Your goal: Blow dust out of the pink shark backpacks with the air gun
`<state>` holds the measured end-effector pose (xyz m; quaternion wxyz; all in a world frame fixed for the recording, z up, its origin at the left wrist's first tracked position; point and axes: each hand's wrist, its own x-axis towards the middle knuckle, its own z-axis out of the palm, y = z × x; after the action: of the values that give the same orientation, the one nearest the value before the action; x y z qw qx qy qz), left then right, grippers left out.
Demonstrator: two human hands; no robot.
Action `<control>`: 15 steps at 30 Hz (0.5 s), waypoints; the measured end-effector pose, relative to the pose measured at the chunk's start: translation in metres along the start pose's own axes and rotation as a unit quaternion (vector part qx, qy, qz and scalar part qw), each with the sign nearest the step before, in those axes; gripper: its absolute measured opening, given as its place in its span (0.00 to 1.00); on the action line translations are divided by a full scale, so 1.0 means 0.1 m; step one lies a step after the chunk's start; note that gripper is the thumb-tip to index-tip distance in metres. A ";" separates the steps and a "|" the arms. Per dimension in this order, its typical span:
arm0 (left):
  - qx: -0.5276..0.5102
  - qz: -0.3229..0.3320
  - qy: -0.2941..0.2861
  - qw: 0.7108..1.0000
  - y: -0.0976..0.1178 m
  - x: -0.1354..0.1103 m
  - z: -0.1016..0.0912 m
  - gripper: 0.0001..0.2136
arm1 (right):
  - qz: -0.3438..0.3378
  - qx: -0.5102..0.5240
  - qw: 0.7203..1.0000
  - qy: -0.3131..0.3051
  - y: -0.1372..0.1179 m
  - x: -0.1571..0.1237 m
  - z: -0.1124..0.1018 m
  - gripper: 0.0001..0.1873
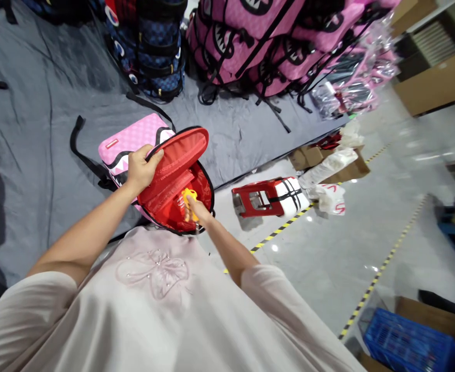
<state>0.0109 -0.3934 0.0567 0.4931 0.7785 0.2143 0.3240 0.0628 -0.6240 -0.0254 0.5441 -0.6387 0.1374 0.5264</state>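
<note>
A pink checked backpack point(132, 137) with a shark-mouth print lies on the grey-covered table, its front compartment unzipped and the red lining point(161, 199) showing. My left hand point(142, 168) pinches the edge of the raised flap and holds it up. Inside the opening, my right hand point(197, 211) has its fingers closed around a small yellow tool point(189, 196). Blur and my fingers hide its exact kind. Black straps point(83, 155) of the backpack trail to the left across the cloth.
Blue checked backpacks point(150, 51) and a heap of pink backpacks point(242, 46) stand along the table's far side. Right of the table, a red and white stool-like item point(269, 199), cardboard boxes point(440, 82) and a blue crate point(409, 343) sit on the floor.
</note>
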 end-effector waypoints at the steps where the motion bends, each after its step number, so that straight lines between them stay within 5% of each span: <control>1: -0.001 0.000 -0.001 1.000 -0.01 0.00 0.01 0.16 | -0.012 0.047 0.999 0.000 0.10 0.13 0.12 0.23; 4: -0.004 -0.003 -0.004 1.000 -0.04 0.00 0.03 0.16 | -0.082 0.090 0.993 0.003 0.27 0.36 0.33 0.23; 8: 0.003 -0.014 0.007 1.000 -0.09 0.05 0.06 0.18 | -0.144 0.028 0.989 -0.001 0.32 0.38 0.29 0.22; 15: -0.018 -0.016 -0.029 0.999 -0.07 0.13 0.12 0.18 | -0.152 -0.143 0.977 0.032 0.30 0.33 0.31 0.21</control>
<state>0.0287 -0.3896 0.0506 0.5180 0.7751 0.2065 0.2971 0.0376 -0.5961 -0.0650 0.5163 -0.7397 -0.0213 0.4311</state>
